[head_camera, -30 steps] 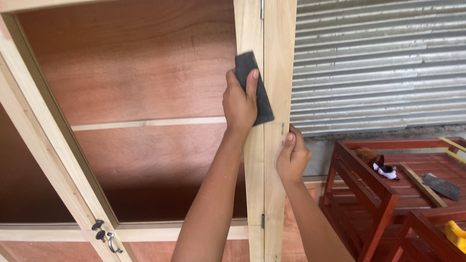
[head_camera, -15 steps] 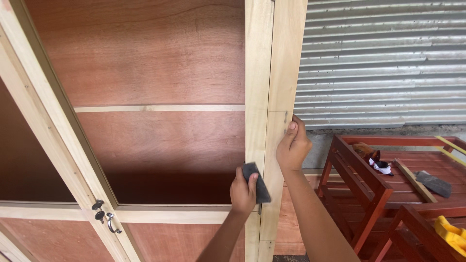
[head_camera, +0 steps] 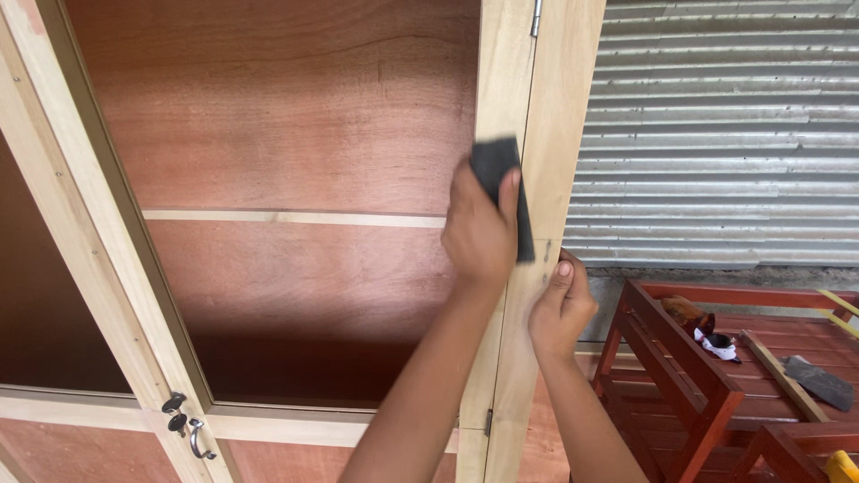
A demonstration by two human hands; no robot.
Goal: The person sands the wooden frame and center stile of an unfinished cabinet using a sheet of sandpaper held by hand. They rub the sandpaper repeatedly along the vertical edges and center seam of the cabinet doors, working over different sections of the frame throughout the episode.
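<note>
My left hand is shut on a dark sanding pad and presses it flat against the pale upright wooden post of a cabinet. My right hand sits just below and to the right, its fingers curled on the post's right-hand edge and holding nothing else. Behind the post lies the reddish-brown plywood back panel, crossed by a thin pale strip.
An open cabinet door frame slants down the left, with a metal latch and handle. A corrugated metal wall stands at right. Below it are red wooden furniture frames, a dark flat tool and a yellow object.
My left hand slid the pad down the post, then back up to about mid height. My right hand stayed on the post's edge.
</note>
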